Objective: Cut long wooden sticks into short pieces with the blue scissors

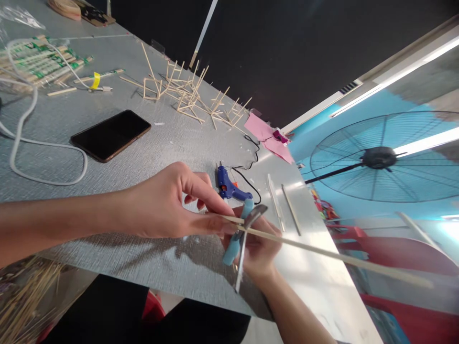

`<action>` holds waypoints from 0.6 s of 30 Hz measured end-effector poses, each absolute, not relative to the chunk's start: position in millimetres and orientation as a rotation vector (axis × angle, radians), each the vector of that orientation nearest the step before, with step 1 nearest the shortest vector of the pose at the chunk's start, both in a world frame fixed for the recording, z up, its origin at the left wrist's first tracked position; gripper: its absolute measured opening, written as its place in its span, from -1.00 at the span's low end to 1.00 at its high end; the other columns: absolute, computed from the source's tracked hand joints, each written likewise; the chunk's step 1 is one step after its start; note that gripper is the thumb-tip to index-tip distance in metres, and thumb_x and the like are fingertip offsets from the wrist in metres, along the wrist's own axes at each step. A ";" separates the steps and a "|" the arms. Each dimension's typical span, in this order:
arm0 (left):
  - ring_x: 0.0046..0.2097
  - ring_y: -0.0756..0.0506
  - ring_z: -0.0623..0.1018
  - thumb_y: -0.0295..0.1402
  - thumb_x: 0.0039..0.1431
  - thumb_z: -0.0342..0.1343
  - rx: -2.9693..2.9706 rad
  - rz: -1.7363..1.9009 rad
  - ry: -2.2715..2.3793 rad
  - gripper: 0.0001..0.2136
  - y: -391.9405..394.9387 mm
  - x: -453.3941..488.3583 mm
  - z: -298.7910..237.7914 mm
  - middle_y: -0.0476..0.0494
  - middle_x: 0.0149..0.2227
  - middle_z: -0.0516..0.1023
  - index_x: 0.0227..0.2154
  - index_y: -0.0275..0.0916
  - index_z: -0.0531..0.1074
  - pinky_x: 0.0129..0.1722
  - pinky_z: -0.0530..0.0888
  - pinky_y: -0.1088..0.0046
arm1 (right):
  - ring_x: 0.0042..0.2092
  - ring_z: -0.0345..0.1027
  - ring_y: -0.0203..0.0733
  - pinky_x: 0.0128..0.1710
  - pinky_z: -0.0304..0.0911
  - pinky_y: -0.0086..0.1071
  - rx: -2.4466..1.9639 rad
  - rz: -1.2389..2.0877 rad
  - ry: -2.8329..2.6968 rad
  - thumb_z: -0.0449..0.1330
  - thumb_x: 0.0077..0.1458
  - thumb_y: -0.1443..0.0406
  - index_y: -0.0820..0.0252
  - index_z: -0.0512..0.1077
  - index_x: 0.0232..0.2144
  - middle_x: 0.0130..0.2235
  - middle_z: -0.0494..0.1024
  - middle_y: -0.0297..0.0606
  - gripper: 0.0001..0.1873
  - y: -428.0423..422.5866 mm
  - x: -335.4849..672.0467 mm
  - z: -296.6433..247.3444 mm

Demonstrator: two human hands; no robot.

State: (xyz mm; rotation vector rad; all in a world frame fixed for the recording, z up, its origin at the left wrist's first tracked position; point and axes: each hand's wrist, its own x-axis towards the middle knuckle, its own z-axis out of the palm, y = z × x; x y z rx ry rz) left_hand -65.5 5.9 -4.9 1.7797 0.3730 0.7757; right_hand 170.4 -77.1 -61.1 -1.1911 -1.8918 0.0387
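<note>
My left hand (165,205) reaches in from the left, thumb and index finger pinching a thin wooden stick (322,248). The stick's long end points right, towards me, and is blurred. Under the stick is my right hand (261,243), coming from the lower right, its fingers closed round a light-blue tool with metal parts (233,251). The metal meets the stick close to my left fingertips; the tool's exact kind is unclear. Just beyond both hands lies a blue glue gun (229,185) with a black cord.
A black phone (112,134) and a white cable (50,142) lie on the grey table (172,148). Stick frames (188,93) stand along the far edge; wrapped sticks (46,62) lie at left. Beyond the table are red chairs (398,248) and a large fan (378,157).
</note>
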 end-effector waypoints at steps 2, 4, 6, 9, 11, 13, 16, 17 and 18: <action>-0.34 -0.01 0.47 -0.29 0.15 0.38 1.759 0.758 0.394 -0.90 4.8 -65.1 -4.3 -0.10 -0.41 0.62 -0.29 -0.15 0.74 -0.38 0.39 0.50 | -0.49 0.35 -0.25 -0.50 0.34 -0.32 -1.208 0.010 -1.871 0.29 -0.05 0.34 0.09 0.47 -0.24 -0.42 0.50 -0.37 -0.76 -76.4 172.6 -63.2; -0.35 -0.01 0.47 -0.32 0.16 0.38 1.753 0.774 0.381 -0.91 3.6 -64.6 -4.8 -0.11 -0.41 0.62 -0.29 -0.16 0.73 -0.38 0.39 0.50 | -0.46 0.40 -0.23 -0.47 0.36 -0.30 -1.187 -0.013 -1.880 0.32 -0.03 0.32 0.08 0.47 -0.22 -0.39 0.55 -0.35 -0.75 -74.4 173.6 -64.5; -0.35 -0.02 0.47 -0.36 0.17 0.36 1.758 0.824 0.350 -0.92 2.1 -64.2 -6.1 -0.11 -0.41 0.63 -0.29 -0.16 0.73 -0.37 0.42 0.49 | -0.40 0.47 -0.18 -0.44 0.40 -0.27 -1.138 -0.031 -1.898 0.31 0.01 0.28 0.08 0.48 -0.21 -0.33 0.60 -0.31 -0.77 -72.0 173.5 -64.5; -0.31 -0.05 0.50 -0.43 0.17 0.34 1.769 0.937 0.289 -0.91 0.1 -63.9 -8.1 -0.11 -0.41 0.64 -0.31 -0.12 0.73 -0.35 0.46 0.46 | -0.36 0.51 -0.15 -0.40 0.45 -0.24 -1.093 -0.089 -1.920 0.28 0.07 0.25 0.06 0.49 -0.23 -0.31 0.62 -0.29 -0.83 -69.9 171.3 -61.7; -0.29 -0.08 0.52 -0.46 0.16 0.35 1.785 0.989 0.250 -0.87 -0.6 -63.7 -8.7 -0.10 -0.42 0.66 -0.32 -0.08 0.73 -0.31 0.50 0.42 | -0.38 0.50 -0.15 -0.40 0.46 -0.23 -1.099 -0.127 -1.943 0.28 0.08 0.24 0.05 0.48 -0.24 -0.32 0.61 -0.31 -0.85 -70.2 168.9 -58.7; -0.29 -0.09 0.53 -0.47 0.15 0.35 1.806 1.012 0.227 -0.85 -0.6 -63.2 -8.8 -0.08 -0.43 0.67 -0.33 -0.05 0.73 -0.26 0.52 0.37 | -0.40 0.50 -0.16 -0.42 0.46 -0.23 -1.104 -0.128 -1.966 0.28 0.09 0.25 0.04 0.46 -0.26 -0.33 0.61 -0.31 -0.87 -71.4 166.2 -55.8; -0.31 -0.10 0.53 -0.47 0.14 0.36 1.826 1.041 0.228 -0.85 -0.4 -62.3 -8.2 -0.06 -0.45 0.68 -0.34 -0.02 0.72 -0.24 0.54 0.32 | -0.42 0.47 -0.16 -0.44 0.44 -0.24 -1.110 -0.101 -1.974 0.29 0.08 0.26 0.04 0.46 -0.27 -0.35 0.60 -0.30 -0.87 -73.2 162.5 -53.1; -0.31 -0.10 0.53 -0.47 0.14 0.36 1.829 1.051 0.228 -0.84 -0.3 -62.0 -7.9 -0.06 -0.45 0.68 -0.35 -0.02 0.72 -0.25 0.54 0.32 | -0.43 0.47 -0.17 -0.45 0.43 -0.24 -1.112 -0.095 -1.970 0.29 0.08 0.27 0.04 0.46 -0.26 -0.35 0.60 -0.31 -0.86 -73.5 161.5 -52.8; -0.32 -0.10 0.53 -0.48 0.13 0.36 1.830 1.061 0.227 -0.84 -0.3 -61.7 -7.7 -0.06 -0.45 0.68 -0.35 -0.02 0.72 -0.26 0.53 0.33 | -0.43 0.47 -0.18 -0.45 0.43 -0.25 -1.115 -0.091 -1.964 0.29 0.08 0.28 0.04 0.46 -0.24 -0.34 0.60 -0.31 -0.85 -73.6 160.6 -52.8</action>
